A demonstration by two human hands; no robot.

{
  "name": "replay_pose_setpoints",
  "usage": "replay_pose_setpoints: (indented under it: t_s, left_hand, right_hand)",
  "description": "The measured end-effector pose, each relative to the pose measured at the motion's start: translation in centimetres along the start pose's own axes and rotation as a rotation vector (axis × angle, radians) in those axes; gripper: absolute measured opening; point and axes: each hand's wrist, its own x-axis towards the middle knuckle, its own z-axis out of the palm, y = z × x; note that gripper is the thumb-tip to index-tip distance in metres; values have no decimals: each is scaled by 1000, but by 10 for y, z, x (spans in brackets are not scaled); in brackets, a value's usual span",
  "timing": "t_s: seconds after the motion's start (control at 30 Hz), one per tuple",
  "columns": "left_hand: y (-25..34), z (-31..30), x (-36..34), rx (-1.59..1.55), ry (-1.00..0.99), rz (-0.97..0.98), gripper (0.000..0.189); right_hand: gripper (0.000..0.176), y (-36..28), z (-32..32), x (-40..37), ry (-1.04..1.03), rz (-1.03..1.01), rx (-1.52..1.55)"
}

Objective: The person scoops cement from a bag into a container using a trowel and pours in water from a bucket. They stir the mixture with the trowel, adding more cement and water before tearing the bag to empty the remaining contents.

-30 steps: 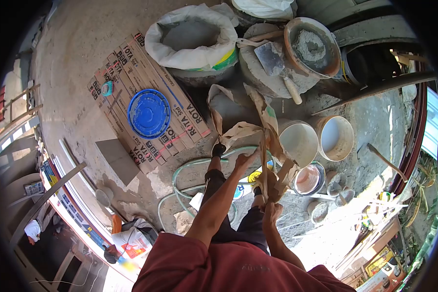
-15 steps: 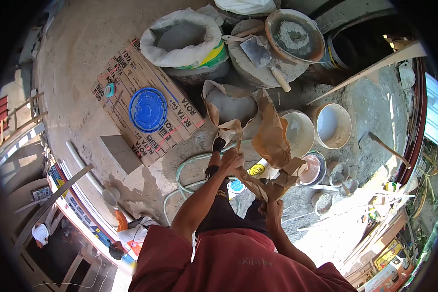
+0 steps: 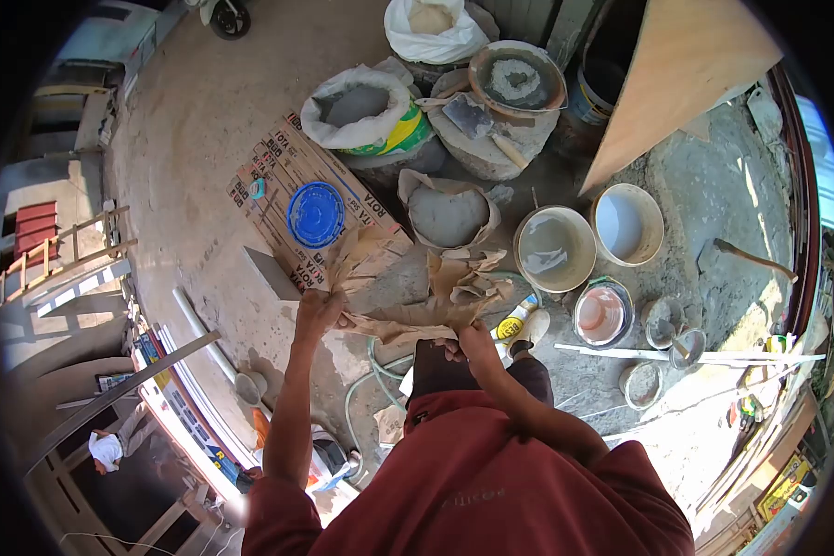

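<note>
A torn piece of brown paper bag (image 3: 403, 320) stretches between my two hands at waist height, crumpled and ragged along its far edge. My left hand (image 3: 319, 313) is closed around its left end, where a strip of paper sticks up. At the other end my right hand (image 3: 474, 345) grips the near edge in closed fingers. Beyond the paper stands an open paper sack (image 3: 447, 215) of grey powder, its rim torn and folded outward. To the right of that sack is a bucket (image 3: 554, 250) with grey residue inside.
Left of the sack, long cartons (image 3: 380, 243) carry a blue lid (image 3: 316, 214). A second bucket (image 3: 628, 224) holds pale liquid. Behind are a white sack (image 3: 357, 107) of powder, a trowel (image 3: 470, 118) and a basin (image 3: 517, 79). A green hose (image 3: 376, 371) lies by my feet.
The torn paper has come away from beside the powder sack and now spans my hands. My left hand has moved left, my right hand up and left. My view has shifted.
</note>
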Motion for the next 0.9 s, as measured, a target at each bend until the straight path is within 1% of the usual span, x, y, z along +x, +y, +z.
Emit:
replay_pose_setpoints:
  t_s: [0.03,0.07,0.1,0.13,0.17,0.2,0.23,0.27,0.3,0.37,0.4,0.43,0.47,0.53,0.57,0.6,0.63,0.67,0.7,0.73,0.77,0.8,0.83,0.87,0.9]
  left_hand:
    - [15,1,-12,35,-44,56,31]
    - [28,7,-21,5,-132,102,35]
    - [32,19,-21,4,-230,42,41]
    - [36,35,-24,18,-264,-33,49]
    - [45,55,-25,11,-371,-110,58]
    - [67,71,-47,4,-476,-90,61]
    - [80,92,-65,-65,-536,-72,59]
    - [82,110,-68,-112,-637,-47,55]
    - [92,131,-74,-75,-676,-26,55]
    - [106,164,-95,57,-764,35,52]
    - [112,181,-103,88,-758,73,51]
    - [119,195,-107,94,-759,84,51]
    - [124,208,-112,125,-740,89,51]
    - [120,228,-112,158,-720,89,51]
    - [111,235,-102,131,-710,95,50]
    - [100,240,-94,95,-692,96,49]
    - [87,242,-91,78,-666,79,49]
    - [74,243,-88,89,-601,97,49]
    - [56,241,-82,97,-527,106,48]
    - [23,246,-59,12,-496,78,47]
    - [-17,240,-41,-83,-442,44,46]
    - [-35,231,-53,-173,-387,94,43]
    - [-49,233,-63,-256,-333,153,40]
    - [-68,235,-65,-405,-254,161,35]
    - [-82,241,-71,-534,-205,173,30]
  right_hand:
    - [31,-7,-7,-11,29,-33,33]
    - [32,-17,-22,-22,-18,-16,0]
    - [33,-27,-50,-36,-20,-15,-22]
    - [35,-14,-75,-31,75,1,-39]
    - [35,-25,-100,-51,85,7,-19]
    - [32,-30,-128,-71,88,-7,-112]
    - [32,-31,-163,-101,186,-33,-36]
    - [28,-32,-192,-127,237,-59,33]
    - [23,-31,-216,-145,257,-78,83]
    - [21,4,-305,-164,440,-116,277]
    - [18,1,-344,-203,503,-169,329]
    - [13,23,-406,-213,546,-194,489]
    - [12,19,-441,-255,702,-222,582]
    - [17,69,-582,-296,862,-325,651]
    - [17,116,-673,-312,1140,-381,659]
    - [15,162,-756,-330,1529,-468,609]
    - [21,109,-695,-386,1687,-800,1033]
    - [38,121,-716,-410,1776,-914,963]
    - [60,136,-735,-433,1899,-905,800]
    - [72,146,-751,-437,2066,-1041,800]
    - [73,138,-734,-434,2239,-1113,683]
    - [62,104,-681,-423,2364,-1033,718]
    - [45,77,-636,-406,2295,-1002,909]
    - [31,72,-610,-384,2329,-1032,805]
    - [30,120,-648,-350,2575,-642,418]
